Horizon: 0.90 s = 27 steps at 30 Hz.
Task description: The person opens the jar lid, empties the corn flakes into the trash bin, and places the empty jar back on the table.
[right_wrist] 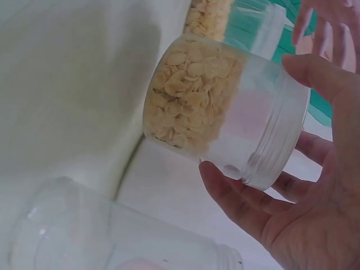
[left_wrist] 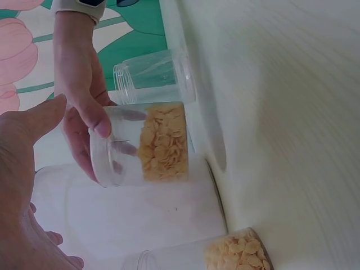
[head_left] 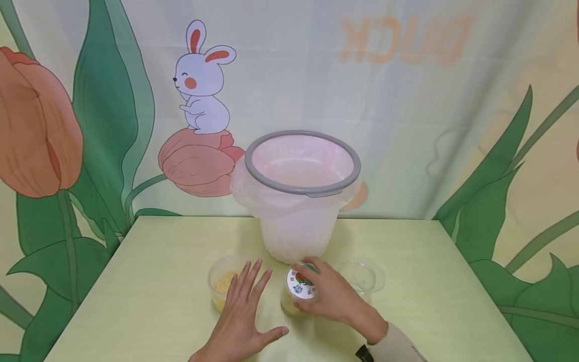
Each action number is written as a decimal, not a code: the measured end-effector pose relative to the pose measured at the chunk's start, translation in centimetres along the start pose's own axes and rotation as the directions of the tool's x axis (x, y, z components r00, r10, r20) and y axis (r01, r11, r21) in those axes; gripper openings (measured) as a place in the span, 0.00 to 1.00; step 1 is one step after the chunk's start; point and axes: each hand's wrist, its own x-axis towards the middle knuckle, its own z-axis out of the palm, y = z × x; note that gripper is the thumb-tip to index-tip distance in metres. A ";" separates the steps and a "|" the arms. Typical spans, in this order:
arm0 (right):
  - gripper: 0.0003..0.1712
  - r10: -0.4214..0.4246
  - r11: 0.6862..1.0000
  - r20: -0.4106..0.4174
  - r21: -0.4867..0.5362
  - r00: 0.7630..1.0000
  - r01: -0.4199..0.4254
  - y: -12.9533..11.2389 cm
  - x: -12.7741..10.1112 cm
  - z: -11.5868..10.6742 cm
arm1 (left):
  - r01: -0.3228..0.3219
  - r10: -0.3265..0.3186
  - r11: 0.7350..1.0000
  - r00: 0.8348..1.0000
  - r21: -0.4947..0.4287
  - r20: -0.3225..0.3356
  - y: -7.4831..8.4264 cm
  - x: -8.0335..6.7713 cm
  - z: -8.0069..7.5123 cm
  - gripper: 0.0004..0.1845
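right hand (head_left: 332,296) gripped lidded clear plastic jar of yellow flakes (head_left: 299,290) on green table (head_left: 158,281), before lined white bin (head_left: 298,201) | left hand (head_left: 242,314) flat, fingers spread, by open flake jar (head_left: 222,287) | risk: loose grip, jar tips, flakes spill

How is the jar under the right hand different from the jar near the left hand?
The lidded jar wears a printed cap, while the open jar has no cap. The right hand grips the lidded jar at its top; the left hand lies flat beside the open jar, and I cannot tell if they touch. Both are clear plastic, stand on the table and hold pale yellow flakes.
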 end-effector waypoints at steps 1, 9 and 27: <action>0.42 -0.003 1.000 -0.011 -0.001 1.000 0.003 0.0 0.0 -0.1 | -0.005 0.005 1.000 1.000 0.003 -0.005 0.0 0.0 0.0 0.61; 0.43 -0.038 0.999 -0.070 0.033 0.997 0.041 -0.4 0.0 -1.2 | 0.006 -0.006 1.000 1.000 -0.006 -0.017 0.2 0.4 0.1 0.62; 0.42 -0.098 0.988 -0.238 0.090 0.966 0.123 -2.0 -0.2 -4.9 | -0.014 0.007 0.997 0.996 -0.074 -0.092 0.7 2.4 0.5 0.66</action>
